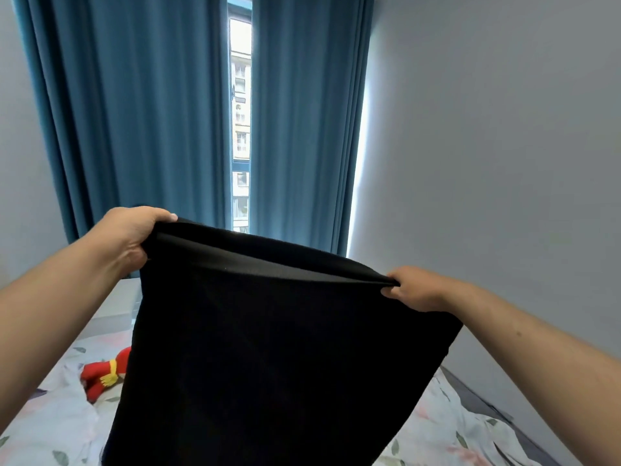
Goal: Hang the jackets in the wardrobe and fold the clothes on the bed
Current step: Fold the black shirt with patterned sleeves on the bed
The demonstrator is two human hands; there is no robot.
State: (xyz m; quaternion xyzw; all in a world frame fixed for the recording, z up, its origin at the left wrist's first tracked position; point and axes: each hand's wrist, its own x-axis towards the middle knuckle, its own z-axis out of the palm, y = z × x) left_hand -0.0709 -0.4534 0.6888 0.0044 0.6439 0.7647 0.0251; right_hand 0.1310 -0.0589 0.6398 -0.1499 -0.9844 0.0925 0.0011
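Black garment point(268, 348) held up over the bed point(50, 432); left hand point(131, 237) at nine o'clock, right hand point(416, 290) at four, fingers point(168, 216) pinching its top edge. A slack pinch could drop a corner, spoiling the fold.

Teal-blue curtains point(141, 112): two long pleated panels, drawn nearly together. Window point(240, 122): narrow bright strip between them, apartment block outside. Grey wall point(487, 146): plain, at right. Plush toy point(104, 375): red with yellow, lower left, partly hidden.
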